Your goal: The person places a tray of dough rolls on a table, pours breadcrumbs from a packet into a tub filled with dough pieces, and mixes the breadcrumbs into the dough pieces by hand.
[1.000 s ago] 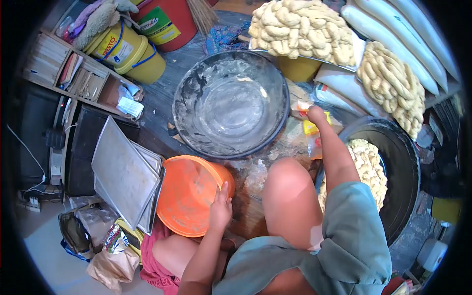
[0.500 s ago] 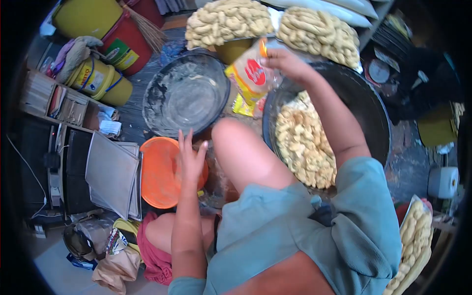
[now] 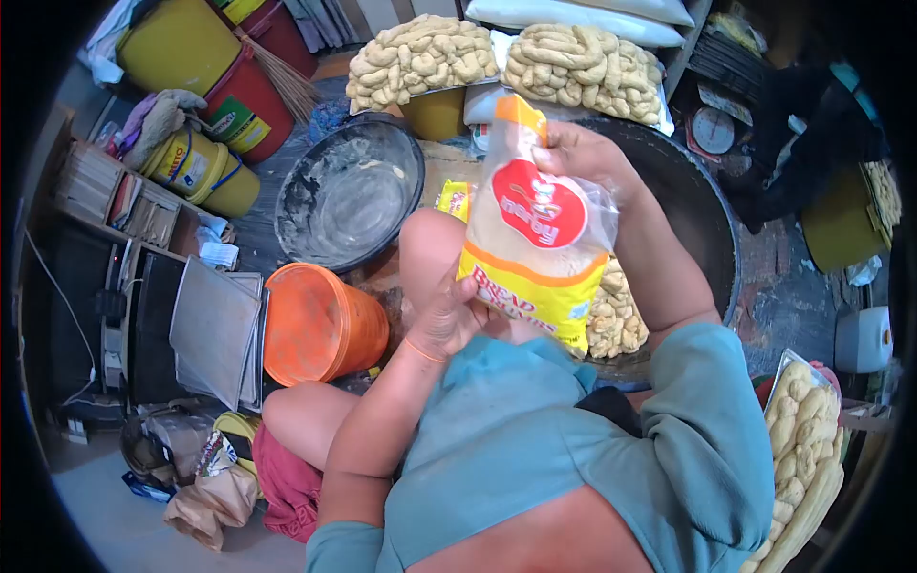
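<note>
A clear plastic bag of bread crumbs point(image 3: 535, 267) with a red, yellow and orange print is held up in front of me, tilted. My right hand point(image 3: 583, 158) grips it near the top. At its lower left edge, my left hand point(image 3: 447, 320) is closed on the bag, thumb on the front. Behind and below the bag stands a large black tub point(image 3: 702, 205); pieces of dough point(image 3: 616, 320) lie in it, partly hidden. A second yellow packet point(image 3: 454, 199) sits on the floor behind my knee.
A black basin point(image 3: 349, 205) and an orange bucket point(image 3: 325, 325) stand at left, beside metal trays point(image 3: 215, 329). Trays heaped with dough twists point(image 3: 420, 62) are at the back, another dough tray point(image 3: 798, 458) at lower right. A person's dark-clothed legs point(image 3: 798, 134) show at right.
The bread crumbs bag has come nearer to me and turned its front up. My left hand has moved from above the orange bucket to the bag and closed on it.
</note>
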Motion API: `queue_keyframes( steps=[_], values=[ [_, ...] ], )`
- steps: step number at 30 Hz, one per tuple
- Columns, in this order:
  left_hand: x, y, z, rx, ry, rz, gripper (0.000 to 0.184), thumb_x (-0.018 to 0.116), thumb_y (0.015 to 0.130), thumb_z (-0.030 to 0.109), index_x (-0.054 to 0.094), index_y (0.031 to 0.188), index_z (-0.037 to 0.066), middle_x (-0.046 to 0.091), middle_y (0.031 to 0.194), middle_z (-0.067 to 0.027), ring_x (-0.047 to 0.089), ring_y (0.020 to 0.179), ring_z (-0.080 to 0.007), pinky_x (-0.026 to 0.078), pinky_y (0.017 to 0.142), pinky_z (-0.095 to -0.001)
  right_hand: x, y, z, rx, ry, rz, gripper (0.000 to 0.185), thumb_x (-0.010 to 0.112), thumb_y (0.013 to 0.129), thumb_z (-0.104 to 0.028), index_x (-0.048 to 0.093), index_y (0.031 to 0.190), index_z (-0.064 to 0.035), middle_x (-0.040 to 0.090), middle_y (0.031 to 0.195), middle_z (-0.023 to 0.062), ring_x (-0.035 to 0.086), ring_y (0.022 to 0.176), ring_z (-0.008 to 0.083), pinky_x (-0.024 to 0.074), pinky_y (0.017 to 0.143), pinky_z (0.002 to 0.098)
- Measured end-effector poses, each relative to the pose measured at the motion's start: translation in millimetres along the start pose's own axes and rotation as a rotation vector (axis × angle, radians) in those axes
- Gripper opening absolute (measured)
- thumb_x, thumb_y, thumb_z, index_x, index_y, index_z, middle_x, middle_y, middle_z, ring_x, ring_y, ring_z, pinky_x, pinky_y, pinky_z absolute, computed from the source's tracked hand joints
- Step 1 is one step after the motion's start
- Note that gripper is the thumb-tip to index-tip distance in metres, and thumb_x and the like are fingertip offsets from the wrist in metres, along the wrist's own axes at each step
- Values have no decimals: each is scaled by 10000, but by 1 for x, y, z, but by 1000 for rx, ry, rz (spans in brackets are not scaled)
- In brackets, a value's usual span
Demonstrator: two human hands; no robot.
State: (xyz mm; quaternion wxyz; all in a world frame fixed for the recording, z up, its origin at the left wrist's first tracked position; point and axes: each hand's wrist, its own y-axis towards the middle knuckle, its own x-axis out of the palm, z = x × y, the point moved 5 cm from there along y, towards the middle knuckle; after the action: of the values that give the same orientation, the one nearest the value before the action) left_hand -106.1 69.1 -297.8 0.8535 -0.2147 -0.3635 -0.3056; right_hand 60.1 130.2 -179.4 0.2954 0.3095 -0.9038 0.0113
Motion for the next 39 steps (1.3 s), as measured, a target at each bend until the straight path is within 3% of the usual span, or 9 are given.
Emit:
queue_keyframes(
  steps=[2,10,13,15,16,26,35,36,39],
  values=[
    [10,-1,-2,-37,-3,-45,817,771,735,325,344,1363,25,543,1268,-109,552,1152,-256,504,923,-426,-8,-9,2,-8,37,24,308,648,826,-166,561,1056,19,652,939,100,652,816,140,524,756,278],
    [25,16,-14,-125,180,-71,685,741,752,181,393,1316,6,581,1200,-124,587,1091,-220,482,949,-356,-51,-25,22,-52,287,0,376,625,830,-114,506,1164,13,635,1014,124,655,863,175,540,800,326],
    [35,24,-18,-32,232,0,705,753,731,151,396,1322,7,576,1214,-120,570,1117,-214,461,969,-361,-72,-35,28,-154,276,136,434,639,842,-162,484,1207,13,625,1051,128,650,890,188,540,812,325],
    [37,29,-20,2,248,26,709,754,726,132,396,1326,11,573,1221,-115,561,1132,-209,447,984,-357,-103,-46,43,-159,620,29,724,725,776,-388,416,1291,16,557,1207,147,576,1089,242,470,947,386],
    [37,33,-22,6,250,26,698,745,732,117,394,1326,11,575,1216,-112,560,1133,-205,444,988,-351,-111,-51,42,-188,655,21,735,729,770,-391,413,1294,16,555,1210,147,574,1093,243,468,950,386],
    [44,68,-43,-40,189,25,581,696,798,124,407,1295,35,593,1174,-99,618,1024,-205,551,817,-361,-113,-87,73,-312,292,98,843,767,705,-419,388,1320,15,534,1247,150,548,1135,250,442,981,395],
    [43,102,-43,-65,58,-29,606,699,783,83,386,1301,41,553,1213,-94,577,1086,-217,509,892,-350,-125,-140,93,-384,173,328,942,802,646,-444,364,1343,14,515,1280,153,526,1173,257,419,1009,402],
    [38,104,-41,-48,234,-41,606,708,784,116,389,1293,39,555,1187,-86,571,1076,-205,494,900,-338,-132,-144,94,-269,132,455,1051,839,536,-365,329,1371,18,502,1305,155,520,1186,271,400,1030,393],
    [29,114,-23,18,621,-98,619,723,788,218,393,1278,34,554,1132,-71,540,1071,-173,440,937,-311,-134,-153,88,-196,53,595,1006,797,517,-240,331,1367,26,510,1296,164,522,1184,278,399,1032,393]
  ],
)
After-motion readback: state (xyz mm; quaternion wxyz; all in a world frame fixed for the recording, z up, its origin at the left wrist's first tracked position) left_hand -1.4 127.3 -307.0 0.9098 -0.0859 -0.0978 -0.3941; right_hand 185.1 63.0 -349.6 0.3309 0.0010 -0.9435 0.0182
